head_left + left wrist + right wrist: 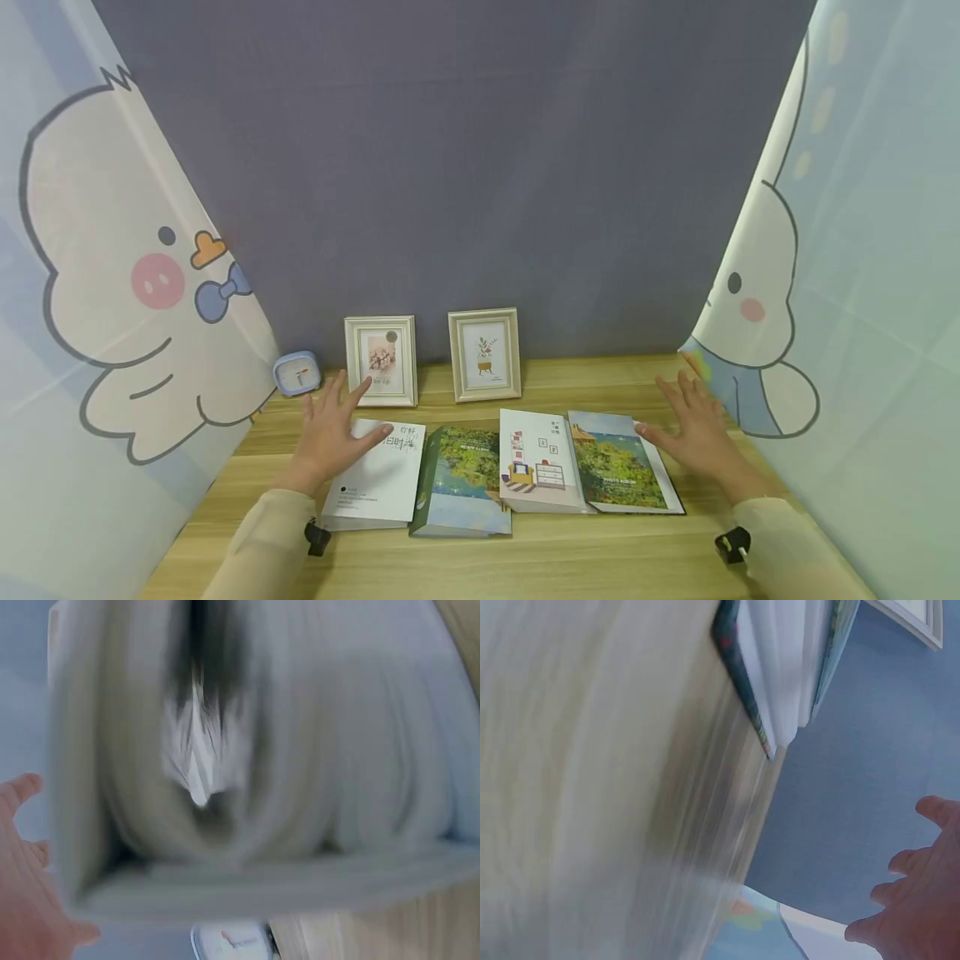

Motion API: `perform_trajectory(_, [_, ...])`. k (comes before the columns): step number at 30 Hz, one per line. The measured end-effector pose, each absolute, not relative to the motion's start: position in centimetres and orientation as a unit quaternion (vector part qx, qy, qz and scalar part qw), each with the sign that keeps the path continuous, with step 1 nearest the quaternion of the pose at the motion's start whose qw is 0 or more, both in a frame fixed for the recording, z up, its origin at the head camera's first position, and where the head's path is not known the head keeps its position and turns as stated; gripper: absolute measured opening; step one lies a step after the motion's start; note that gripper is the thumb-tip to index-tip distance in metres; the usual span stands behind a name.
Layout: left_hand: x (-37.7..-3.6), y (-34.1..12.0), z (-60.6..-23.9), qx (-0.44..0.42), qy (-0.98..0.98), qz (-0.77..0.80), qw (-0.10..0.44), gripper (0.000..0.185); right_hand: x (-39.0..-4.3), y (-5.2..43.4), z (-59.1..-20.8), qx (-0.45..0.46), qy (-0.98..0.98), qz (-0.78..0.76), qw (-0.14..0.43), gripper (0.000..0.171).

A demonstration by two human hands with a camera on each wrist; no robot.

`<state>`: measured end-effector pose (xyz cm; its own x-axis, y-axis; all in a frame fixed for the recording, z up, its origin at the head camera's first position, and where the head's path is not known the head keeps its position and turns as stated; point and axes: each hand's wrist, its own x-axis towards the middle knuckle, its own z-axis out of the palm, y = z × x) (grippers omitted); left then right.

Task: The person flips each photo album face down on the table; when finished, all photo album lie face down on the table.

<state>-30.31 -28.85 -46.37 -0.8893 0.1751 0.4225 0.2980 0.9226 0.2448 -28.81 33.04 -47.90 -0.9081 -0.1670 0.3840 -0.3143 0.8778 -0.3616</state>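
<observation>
My left hand (330, 440), fingers spread and holding nothing, hovers over the left edge of a white photo album (378, 479). Beside that album lies a photo album with a painted landscape cover (461, 475). Further right is a white album with a drawn armchair and dresser (542, 462), next to a second landscape album (618, 462). Over the right edge of this last one, my right hand (699, 435) is spread too, its fingers apart. The left wrist view is mostly filled by blurred album pages (300, 772); fingers (22, 787) show at its left edge.
Two light picture frames, one with a pink print (381, 360) and one with a potted plant (484, 356), stand at the back of the wooden table (585, 558). A small blue clock (297, 373) is at back left. Grey curtain (465, 167) and printed side cloths enclose the table.
</observation>
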Motion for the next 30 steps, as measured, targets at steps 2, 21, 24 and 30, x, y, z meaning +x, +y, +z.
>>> perform_trajectory(2, [-30.2, -28.5, -46.4, -0.126, -0.958, -0.160, 0.203, 0.097, -28.7, 32.9, -48.0, 0.130, -0.951, 0.216, 0.180, 0.098])
perform_trajectory(21, [-28.6, -24.4, -47.1, -0.167, -0.938, -0.196, 0.234, 0.088, -27.2, 31.5, -48.2, 0.132, -0.943, 0.257, 0.166, 0.095])
perform_trajectory(24, [-28.3, -23.5, -47.2, -0.182, -0.931, -0.203, 0.243, 0.087, -26.9, 31.2, -48.3, 0.138, -0.940, 0.264, 0.166, 0.095])
perform_trajectory(30, [-27.7, -21.5, -47.5, -0.198, -0.920, -0.249, 0.230, 0.083, -26.4, 30.7, -48.7, 0.153, -0.940, 0.260, 0.163, 0.098])
